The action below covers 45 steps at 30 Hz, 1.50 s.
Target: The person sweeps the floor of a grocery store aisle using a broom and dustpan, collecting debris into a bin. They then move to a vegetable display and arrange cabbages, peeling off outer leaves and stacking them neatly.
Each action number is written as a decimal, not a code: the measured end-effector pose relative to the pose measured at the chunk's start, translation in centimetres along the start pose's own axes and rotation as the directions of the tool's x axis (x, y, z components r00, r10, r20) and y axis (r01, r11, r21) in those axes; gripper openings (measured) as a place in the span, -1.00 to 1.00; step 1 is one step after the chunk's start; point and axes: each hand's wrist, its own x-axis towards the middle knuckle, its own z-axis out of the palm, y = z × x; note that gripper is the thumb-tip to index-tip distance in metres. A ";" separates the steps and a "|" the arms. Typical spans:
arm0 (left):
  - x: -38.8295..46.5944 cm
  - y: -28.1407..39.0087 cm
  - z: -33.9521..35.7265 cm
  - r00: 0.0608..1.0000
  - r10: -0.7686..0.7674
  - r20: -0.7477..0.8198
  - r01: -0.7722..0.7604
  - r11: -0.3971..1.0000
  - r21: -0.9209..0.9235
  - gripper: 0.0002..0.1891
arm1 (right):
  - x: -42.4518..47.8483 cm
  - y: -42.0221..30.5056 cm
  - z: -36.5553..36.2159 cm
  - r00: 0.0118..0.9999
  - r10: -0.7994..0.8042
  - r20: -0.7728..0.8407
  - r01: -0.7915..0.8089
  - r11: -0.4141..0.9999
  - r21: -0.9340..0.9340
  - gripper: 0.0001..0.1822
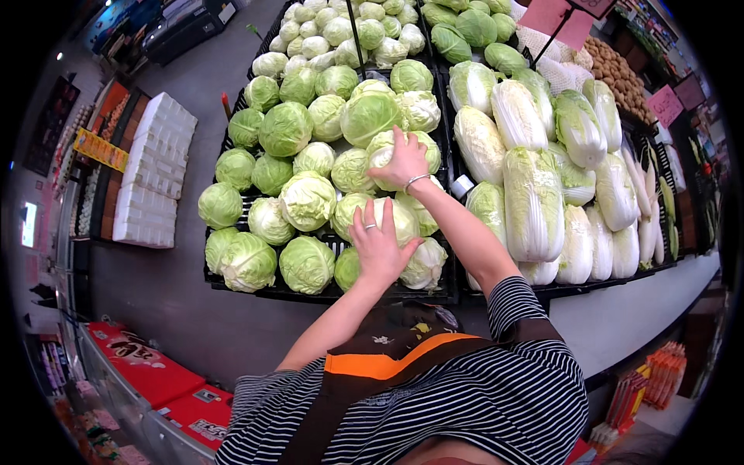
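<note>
Round green cabbages (307, 264) fill a black plastic crate display (270, 289) in front of me. My right hand (405, 161), with a bracelet at the wrist, spreads its thumb and fingers over a pale cabbage (379, 149). Its palm side is hidden, so a firm grip on that cabbage cannot be made out. Nearer to me, my left hand (381, 251) has its fingers apart against the left side of another pale cabbage (402, 222). A ring shows on one of its fingers. Just beyond my right hand, a large green cabbage (371, 118) sits on top of the others.
Wrapped napa cabbages (533, 203) are stacked to the right, with white radishes (648, 226) and potatoes (619, 75) past them. A thin black sign post (356, 40) rises among the far cabbages. White foam boxes (152, 168) stand at left; red-topped cases (145, 366) are at lower left.
</note>
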 end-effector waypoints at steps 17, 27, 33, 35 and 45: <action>0.2 -1.3 -1.3 0.986 0.018 0.164 -0.003 0.996 -0.090 -0.03 | 0.4 10.3 -2.3 0.839 -0.420 0.345 -0.536 -0.535 0.653 -0.17; 0.3 -2.0 -2.3 0.976 0.057 0.210 -0.030 0.991 -0.131 -0.02 | 1.1 6.5 -2.5 0.812 -0.375 0.448 -0.559 -0.276 0.782 -0.24; 1.5 -3.4 -3.5 0.976 0.056 0.211 0.031 0.922 -0.387 -0.07 | 3.7 4.5 -0.2 0.787 -0.108 0.607 -0.544 0.342 0.766 -0.29; 2.4 -4.1 -4.1 0.985 0.018 0.173 0.059 0.901 -0.430 -0.11 | 3.8 3.3 0.3 0.808 -0.231 0.541 -0.367 0.522 0.770 -0.18; 14.0 -8.7 -1.0 0.989 -0.104 -0.109 0.037 0.869 -0.493 -0.36 | 4.1 4.7 -0.7 0.803 -0.302 0.513 -0.149 0.733 0.664 -0.02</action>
